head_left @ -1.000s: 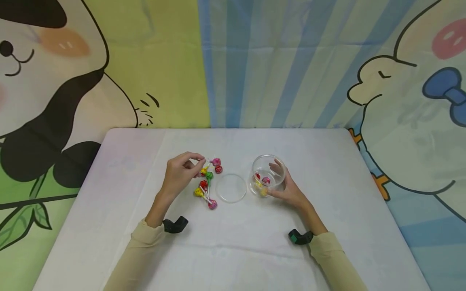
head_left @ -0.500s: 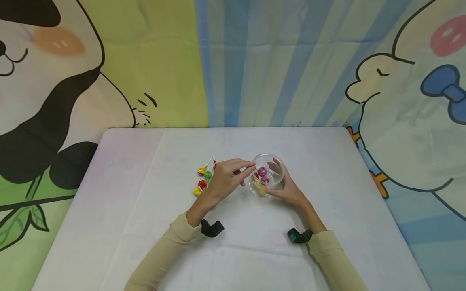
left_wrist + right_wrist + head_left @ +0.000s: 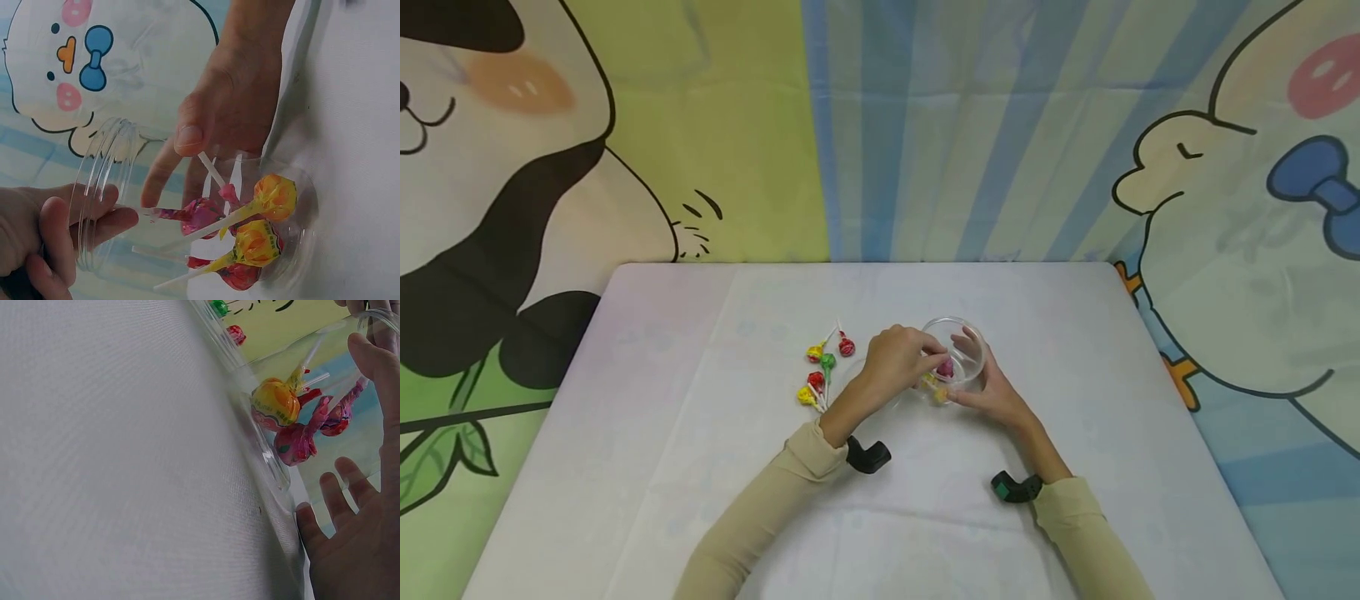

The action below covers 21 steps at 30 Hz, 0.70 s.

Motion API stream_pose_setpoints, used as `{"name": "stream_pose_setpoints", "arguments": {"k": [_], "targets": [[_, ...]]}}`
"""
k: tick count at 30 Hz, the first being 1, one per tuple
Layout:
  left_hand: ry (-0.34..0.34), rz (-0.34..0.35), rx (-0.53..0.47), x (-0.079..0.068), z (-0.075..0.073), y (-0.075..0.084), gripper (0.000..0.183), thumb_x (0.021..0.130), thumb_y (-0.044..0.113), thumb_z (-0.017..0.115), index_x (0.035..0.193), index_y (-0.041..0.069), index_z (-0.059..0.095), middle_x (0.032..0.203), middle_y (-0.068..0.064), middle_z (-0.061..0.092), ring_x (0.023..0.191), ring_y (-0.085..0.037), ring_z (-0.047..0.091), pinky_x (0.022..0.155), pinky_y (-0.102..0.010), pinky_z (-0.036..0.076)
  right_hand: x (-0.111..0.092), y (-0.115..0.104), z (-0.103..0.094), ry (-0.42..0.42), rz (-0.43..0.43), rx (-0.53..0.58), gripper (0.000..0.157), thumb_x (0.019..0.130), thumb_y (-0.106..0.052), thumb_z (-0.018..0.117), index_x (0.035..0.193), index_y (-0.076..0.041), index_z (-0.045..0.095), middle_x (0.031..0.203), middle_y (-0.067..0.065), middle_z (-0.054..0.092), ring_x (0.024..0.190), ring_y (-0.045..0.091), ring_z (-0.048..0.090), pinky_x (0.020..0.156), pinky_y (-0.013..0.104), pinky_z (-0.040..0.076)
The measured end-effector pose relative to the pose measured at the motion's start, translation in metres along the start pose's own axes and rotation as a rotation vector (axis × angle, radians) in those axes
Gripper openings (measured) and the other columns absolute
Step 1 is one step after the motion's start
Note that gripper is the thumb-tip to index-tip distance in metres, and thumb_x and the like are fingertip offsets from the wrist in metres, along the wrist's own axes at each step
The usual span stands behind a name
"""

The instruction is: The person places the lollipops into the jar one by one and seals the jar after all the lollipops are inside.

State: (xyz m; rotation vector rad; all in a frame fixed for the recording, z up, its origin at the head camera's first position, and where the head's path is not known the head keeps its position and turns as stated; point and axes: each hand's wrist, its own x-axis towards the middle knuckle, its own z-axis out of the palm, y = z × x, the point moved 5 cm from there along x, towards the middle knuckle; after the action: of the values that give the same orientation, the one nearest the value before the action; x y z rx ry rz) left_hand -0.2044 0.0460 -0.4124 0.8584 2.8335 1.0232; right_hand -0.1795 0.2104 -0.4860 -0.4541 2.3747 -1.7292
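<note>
My left hand (image 3: 895, 360) reaches over the rim of a clear plastic jar (image 3: 964, 377). In the left wrist view its fingertips, inside the jar's mouth, pinch the white stick of a pink-purple lollipop (image 3: 203, 215), whose wrapped head hangs among the others. Around the jar's far side curls my right hand (image 3: 996, 390), thumb and fingers on opposite walls, gripping it. The jar stands upright on the table. Several lollipops lie in it, including a yellow lollipop (image 3: 275, 197) and a red lollipop (image 3: 240, 276).
Left of the jar, several loose lollipops lie on the white table (image 3: 760, 500), among them a green lollipop (image 3: 828, 361), a red lollipop (image 3: 846, 344) and a yellow lollipop (image 3: 807, 396). A clear round lid (image 3: 852, 367) lies partly hidden under the left forearm. A cartoon-printed cloth (image 3: 895, 167) hangs behind.
From the loose pile my left hand has moved right with the pink-purple lollipop and lowered it into the jar. The right hand keeps its grip on the jar, almost unmoved.
</note>
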Motion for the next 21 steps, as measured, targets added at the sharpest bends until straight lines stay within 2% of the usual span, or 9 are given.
{"name": "stream_pose_setpoints", "arguments": {"k": [5,13,18,21], "targets": [[-0.067,-0.053,0.006,0.0027,0.0036,0.0028,0.015,0.088,0.030,0.071,0.095,0.020,0.080,0.074,0.007,0.075,0.041,0.001,0.051,0.043,-0.020,0.036,-0.0001,0.0013,0.0004,0.002,0.001,0.011,0.101,0.076,-0.001,0.075,0.154,-0.007,0.011,0.156,0.023,0.028,0.147,0.042,0.022,0.117,0.063,0.008],[-0.138,-0.036,0.000,0.0035,0.0050,0.0022,0.019,0.091,0.031,0.067,0.099,0.018,0.079,0.059,0.008,0.064,0.045,-0.003,0.051,0.043,-0.020,0.032,0.0002,0.0005,-0.0014,0.009,-0.007,0.005,0.101,0.074,0.001,0.076,0.153,-0.003,0.012,0.155,0.024,0.029,0.146,0.043,0.023,0.116,0.065,0.008],[-0.186,-0.026,0.015,0.0027,0.0031,0.0022,0.022,0.093,0.031,0.063,0.103,0.018,0.077,0.063,0.005,0.067,0.051,-0.008,0.051,0.045,-0.021,0.033,-0.0001,0.0006,-0.0011,0.007,-0.008,-0.006,0.101,0.075,0.000,0.076,0.153,-0.004,0.011,0.156,0.024,0.028,0.146,0.043,0.022,0.116,0.066,0.008],[-0.138,0.011,-0.003,-0.0041,-0.0015,-0.0006,0.026,0.094,0.031,0.062,0.113,0.018,0.074,0.083,0.002,0.075,0.057,-0.009,0.055,0.047,-0.019,0.035,-0.0002,0.0005,0.0000,0.004,-0.007,-0.014,0.102,0.076,-0.001,0.076,0.154,-0.006,0.011,0.156,0.024,0.028,0.146,0.044,0.021,0.115,0.067,0.008]]}}
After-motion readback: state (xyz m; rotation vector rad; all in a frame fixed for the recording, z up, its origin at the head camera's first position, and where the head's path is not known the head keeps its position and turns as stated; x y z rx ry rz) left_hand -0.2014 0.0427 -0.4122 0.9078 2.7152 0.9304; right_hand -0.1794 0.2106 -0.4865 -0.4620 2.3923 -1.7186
